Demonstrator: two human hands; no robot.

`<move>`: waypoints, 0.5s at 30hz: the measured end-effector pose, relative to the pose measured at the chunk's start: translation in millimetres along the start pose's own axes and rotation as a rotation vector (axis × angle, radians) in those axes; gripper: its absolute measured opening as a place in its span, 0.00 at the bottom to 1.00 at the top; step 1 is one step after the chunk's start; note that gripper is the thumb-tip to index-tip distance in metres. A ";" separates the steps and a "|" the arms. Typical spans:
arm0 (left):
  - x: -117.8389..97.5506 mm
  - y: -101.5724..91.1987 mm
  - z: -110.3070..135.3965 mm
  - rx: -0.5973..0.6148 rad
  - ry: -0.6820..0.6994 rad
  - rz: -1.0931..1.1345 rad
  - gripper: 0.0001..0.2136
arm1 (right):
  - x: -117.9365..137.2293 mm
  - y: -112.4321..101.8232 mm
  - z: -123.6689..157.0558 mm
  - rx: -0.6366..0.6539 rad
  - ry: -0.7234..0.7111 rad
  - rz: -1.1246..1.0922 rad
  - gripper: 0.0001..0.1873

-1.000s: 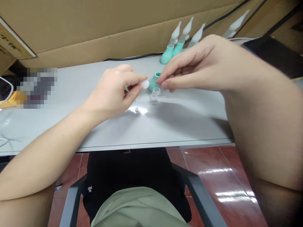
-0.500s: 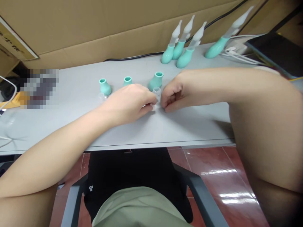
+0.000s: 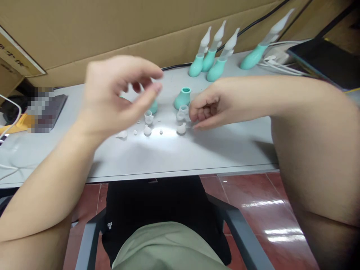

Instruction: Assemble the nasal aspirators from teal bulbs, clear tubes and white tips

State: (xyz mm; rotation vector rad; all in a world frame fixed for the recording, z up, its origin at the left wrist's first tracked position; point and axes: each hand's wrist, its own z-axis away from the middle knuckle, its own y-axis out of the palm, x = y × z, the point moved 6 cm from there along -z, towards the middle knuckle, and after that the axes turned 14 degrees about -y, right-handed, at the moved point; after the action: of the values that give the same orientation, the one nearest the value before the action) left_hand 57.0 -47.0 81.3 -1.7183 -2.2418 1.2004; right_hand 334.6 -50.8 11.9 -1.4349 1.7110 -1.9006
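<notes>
My left hand point(image 3: 120, 93) is raised above the table with its thumb and fingers apart, holding nothing. It partly covers a teal bulb point(image 3: 153, 108). My right hand point(image 3: 206, 108) rests low with curled fingers, beside a clear plastic connector point(image 3: 182, 113); whatever its fingers hold is hidden. Behind that connector stands an open-topped teal bulb point(image 3: 182, 99). A white soft tip point(image 3: 181, 129) lies in front. Further left are another clear connector point(image 3: 149, 117), a second white tip point(image 3: 147, 130) and tiny white pieces point(image 3: 161, 131). One more white tip point(image 3: 122, 135) lies under my left wrist.
Three assembled nasal aspirators point(image 3: 216, 69) stand at the back, and another aspirator point(image 3: 254, 57) stands further right. Cables point(image 3: 281, 69) and a dark flat object point(image 3: 317, 62) lie at the right. Cardboard point(image 3: 112, 33) walls the back of the grey table point(image 3: 157, 159).
My left hand has let go of the white tip near the right-hand connector, risen and moved left, its fingers opening. My right hand has hardly moved.
</notes>
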 end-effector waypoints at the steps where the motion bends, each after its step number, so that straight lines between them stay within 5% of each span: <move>1: 12.1 -10.5 -6.0 0.027 -0.116 -0.025 0.08 | 1.5 -4.2 1.1 -0.038 -0.035 -0.001 0.11; 4: 41.7 -47.0 -19.3 -0.024 -0.345 -0.066 0.09 | 10.2 -18.4 2.3 -0.233 -0.074 0.021 0.11; 8: 76.2 -59.8 -14.2 0.138 -0.671 -0.164 0.22 | 26.1 -27.4 -2.5 -0.490 -0.029 0.000 0.12; 15: 90.5 -40.3 13.6 0.263 -0.589 0.042 0.19 | 66.9 -22.9 -33.2 -0.496 -0.002 0.174 0.12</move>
State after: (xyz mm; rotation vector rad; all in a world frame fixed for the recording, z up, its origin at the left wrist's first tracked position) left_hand -15.0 19.5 61.8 -1.4493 -2.1710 2.1269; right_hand 285.9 -69.2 70.1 -1.3696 2.3322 -1.4447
